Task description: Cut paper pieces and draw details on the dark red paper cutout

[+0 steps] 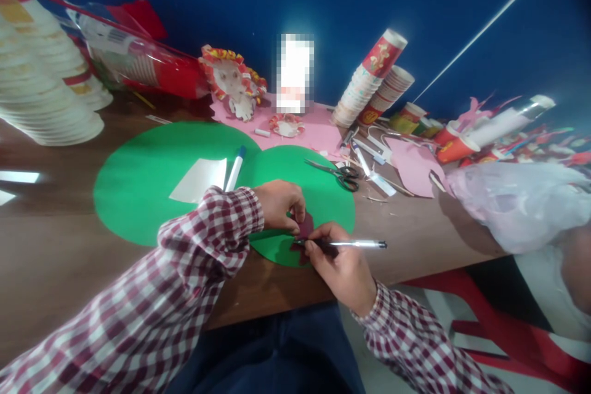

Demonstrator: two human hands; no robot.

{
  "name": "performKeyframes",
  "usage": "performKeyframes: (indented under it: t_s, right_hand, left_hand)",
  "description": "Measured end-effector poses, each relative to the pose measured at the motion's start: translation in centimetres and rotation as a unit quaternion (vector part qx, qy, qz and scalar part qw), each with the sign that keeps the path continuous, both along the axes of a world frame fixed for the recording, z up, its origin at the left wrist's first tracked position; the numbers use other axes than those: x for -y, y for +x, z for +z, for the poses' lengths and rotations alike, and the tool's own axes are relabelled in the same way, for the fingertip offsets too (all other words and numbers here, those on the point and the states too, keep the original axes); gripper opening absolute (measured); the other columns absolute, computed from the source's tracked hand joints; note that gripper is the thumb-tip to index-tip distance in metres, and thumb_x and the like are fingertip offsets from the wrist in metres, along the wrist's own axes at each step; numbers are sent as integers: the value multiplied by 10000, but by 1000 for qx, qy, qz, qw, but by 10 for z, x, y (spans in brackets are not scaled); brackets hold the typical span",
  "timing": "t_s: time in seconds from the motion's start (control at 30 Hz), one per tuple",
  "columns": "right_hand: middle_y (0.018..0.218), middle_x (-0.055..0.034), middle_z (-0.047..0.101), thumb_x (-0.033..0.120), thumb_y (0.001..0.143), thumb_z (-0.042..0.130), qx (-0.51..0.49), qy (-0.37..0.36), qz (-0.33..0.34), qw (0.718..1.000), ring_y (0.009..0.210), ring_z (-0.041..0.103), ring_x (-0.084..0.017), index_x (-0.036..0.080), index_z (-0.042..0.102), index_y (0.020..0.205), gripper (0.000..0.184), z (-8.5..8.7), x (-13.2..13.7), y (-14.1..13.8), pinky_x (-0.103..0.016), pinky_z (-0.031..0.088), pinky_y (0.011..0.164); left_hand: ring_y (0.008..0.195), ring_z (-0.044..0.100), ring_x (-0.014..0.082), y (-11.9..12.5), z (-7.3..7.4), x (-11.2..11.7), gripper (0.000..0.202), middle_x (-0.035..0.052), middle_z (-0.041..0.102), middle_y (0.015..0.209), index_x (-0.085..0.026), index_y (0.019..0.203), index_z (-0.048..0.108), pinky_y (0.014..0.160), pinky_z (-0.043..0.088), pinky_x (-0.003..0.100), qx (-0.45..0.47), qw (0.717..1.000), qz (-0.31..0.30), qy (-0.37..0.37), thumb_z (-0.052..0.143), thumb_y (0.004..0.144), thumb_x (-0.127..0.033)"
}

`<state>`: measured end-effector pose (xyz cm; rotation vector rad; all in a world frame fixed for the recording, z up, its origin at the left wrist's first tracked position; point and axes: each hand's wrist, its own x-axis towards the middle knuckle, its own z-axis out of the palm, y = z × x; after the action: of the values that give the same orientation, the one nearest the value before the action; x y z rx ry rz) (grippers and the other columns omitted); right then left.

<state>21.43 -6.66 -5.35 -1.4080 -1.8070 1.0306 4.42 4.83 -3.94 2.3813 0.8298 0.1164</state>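
My left hand (279,204) is curled, fingertips pinching a small dark red paper piece (305,226) that lies on the smaller green paper circle (318,191). My right hand (344,268) grips a white pen (360,244), its tip pointing left onto the red piece. Both sleeves are red and white check. A larger green circle (148,178) lies to the left with a white paper scrap (199,180) and a blue-capped marker (234,169) on it.
Black-handled scissors (339,174) lie on the smaller circle's far edge. Stacked paper cups (369,77) and plates (41,86) stand at the back, with pink paper (318,129), craft flowers (233,80) and a plastic bag (517,197) on the wooden table (55,246).
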Motion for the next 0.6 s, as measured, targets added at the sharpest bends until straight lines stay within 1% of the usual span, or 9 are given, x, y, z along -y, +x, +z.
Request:
performKeyframes:
  t_s: [0.2,0.43,0.6]
  right_hand:
    - [720,-17,622,291,887,514,-1,5,2,1000,633,638,-156,214,481,887,84,-1,0,0,-244,494,551]
    - [721,-9,619,271,883,522,-2,16,1,1000,634,640,-140,210,489,878,70,2,-1,-1,-219,483,542]
    - [720,-7,617,267,888,517,-13,10,3,1000,644,644,-138,208,485,880,67,3,-1,-2,-214,485,541]
  left_hand:
    - [739,575,112,0,-2,-1,170,2,638,817,-203,783,721,625,418,175,-3,1000,-4,5,738,627,-267]
    - [752,574,120,0,1,1,167,12,646,828,-186,781,721,638,412,187,-2,1000,5,-5,740,632,-260]
    - [762,574,124,0,2,1,174,22,643,833,-174,791,724,648,411,190,-1,1000,5,-7,739,636,-252]
